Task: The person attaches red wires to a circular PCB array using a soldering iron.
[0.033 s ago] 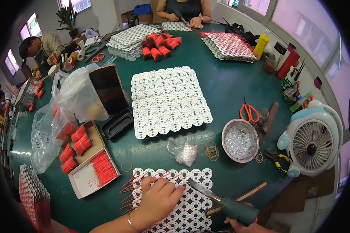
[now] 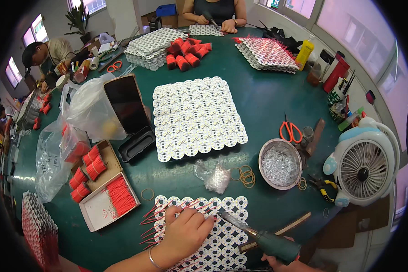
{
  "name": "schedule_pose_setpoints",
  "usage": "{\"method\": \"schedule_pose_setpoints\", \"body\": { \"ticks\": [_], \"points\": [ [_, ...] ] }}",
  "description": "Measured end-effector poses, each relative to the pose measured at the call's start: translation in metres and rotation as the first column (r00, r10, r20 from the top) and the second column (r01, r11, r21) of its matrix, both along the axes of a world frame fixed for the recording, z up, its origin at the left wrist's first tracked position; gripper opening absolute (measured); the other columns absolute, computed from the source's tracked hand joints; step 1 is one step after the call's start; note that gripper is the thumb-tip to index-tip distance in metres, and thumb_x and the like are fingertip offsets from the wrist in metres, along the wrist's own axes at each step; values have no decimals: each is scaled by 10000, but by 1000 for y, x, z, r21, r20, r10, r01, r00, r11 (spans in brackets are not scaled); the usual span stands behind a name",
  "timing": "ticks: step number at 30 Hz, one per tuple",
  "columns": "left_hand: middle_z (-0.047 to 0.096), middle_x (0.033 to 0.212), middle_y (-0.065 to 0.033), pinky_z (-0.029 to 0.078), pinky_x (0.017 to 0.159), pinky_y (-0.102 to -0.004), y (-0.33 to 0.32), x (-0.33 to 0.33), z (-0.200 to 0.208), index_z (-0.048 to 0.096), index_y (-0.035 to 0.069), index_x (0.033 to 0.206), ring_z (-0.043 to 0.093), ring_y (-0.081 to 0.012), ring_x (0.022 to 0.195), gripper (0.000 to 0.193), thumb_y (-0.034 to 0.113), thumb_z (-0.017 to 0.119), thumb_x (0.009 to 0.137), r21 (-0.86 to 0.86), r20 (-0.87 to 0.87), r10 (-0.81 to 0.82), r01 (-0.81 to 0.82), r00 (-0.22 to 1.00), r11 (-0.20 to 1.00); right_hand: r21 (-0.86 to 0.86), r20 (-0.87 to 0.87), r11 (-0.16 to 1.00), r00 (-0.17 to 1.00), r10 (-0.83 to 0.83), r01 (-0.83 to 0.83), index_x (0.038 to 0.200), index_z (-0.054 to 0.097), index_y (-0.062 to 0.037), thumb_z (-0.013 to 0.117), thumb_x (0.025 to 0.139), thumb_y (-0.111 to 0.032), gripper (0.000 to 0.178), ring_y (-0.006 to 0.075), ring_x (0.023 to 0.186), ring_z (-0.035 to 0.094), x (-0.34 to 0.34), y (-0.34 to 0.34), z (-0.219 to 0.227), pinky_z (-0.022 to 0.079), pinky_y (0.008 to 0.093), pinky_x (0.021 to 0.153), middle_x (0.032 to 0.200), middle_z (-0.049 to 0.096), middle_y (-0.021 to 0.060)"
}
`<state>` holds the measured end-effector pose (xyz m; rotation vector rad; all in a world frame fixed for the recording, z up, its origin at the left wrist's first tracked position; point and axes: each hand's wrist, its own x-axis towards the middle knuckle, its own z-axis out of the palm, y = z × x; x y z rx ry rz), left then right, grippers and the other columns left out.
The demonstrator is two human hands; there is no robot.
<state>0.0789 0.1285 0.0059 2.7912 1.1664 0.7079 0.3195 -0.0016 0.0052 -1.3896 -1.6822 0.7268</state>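
White disc panel (image 2: 228,239) lies beneath the curled left hand (image 2: 184,230); what it pinches, I cannot tell.

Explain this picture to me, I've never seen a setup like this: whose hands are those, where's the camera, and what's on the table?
There's no machine arm here, just a person's two bare hands. A wide fisheye camera worn on the head looks down at them, so straight edges bend toward the rim. The right hand grips a green tool with a metal tip, perhaps a soldering iron. The left hand is over a sheet of round white boards, where red wires stick out. On the green table are a stack of white sheets, a shallow box with more wires, a round bowl of silvery material and orange-handled scissors. Another person sits opposite.
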Motion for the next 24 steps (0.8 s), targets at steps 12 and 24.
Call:
{"method": "schedule_pose_setpoints", "body": {
  "ticks": [12,24],
  "points": [
    [462,666,41,290,741,-340,1,-3,-4,612,145,801,488,-107,705,120,145,553,697,-28,16,-2,3,1000,1000,10,13,993,993,117,-117,1158,424,48,642,782,-103,460,256,964,587,-3,6,9,470,340,789,1075,575,189],
    [488,678,29,298,767,-352,0,-1,-3,618,135,809,500,-127,725,107,149,564,718,-74,6,-15,16,1000,997,-61,14,997,998,56,-55,1099,515,18,580,829,-144,322,188,687,600,-2,7,26,473,309,661,769,627,97]
  ]
}}
